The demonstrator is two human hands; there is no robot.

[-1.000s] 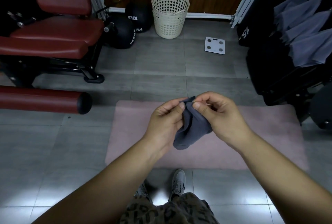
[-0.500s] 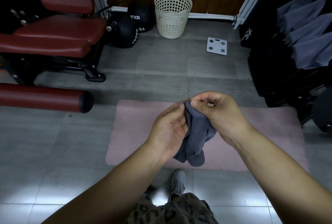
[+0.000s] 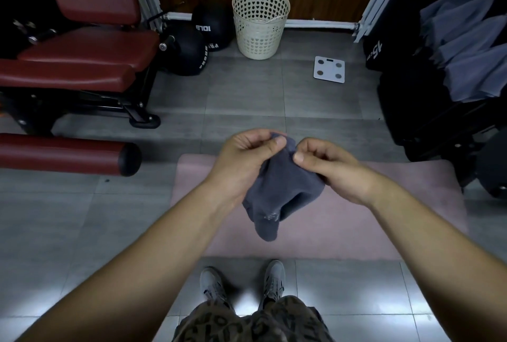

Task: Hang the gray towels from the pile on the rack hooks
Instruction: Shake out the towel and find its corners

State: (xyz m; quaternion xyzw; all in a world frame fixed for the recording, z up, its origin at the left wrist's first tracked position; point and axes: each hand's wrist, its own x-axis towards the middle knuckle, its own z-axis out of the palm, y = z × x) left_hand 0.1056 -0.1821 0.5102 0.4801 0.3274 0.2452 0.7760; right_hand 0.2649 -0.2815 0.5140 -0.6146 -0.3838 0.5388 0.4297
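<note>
Gray towel (image 3: 282,190), bunched above the pink mat (image 3: 370,221), pinched at its top edge by my left hand (image 3: 247,155) and right hand (image 3: 326,166); I judge I am finding a corner, next carrying it to the hung towels (image 3: 472,61) at two o'clock.

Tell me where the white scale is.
Head view, upper right of centre: the scale lies on the floor, right of the basket.
</note>
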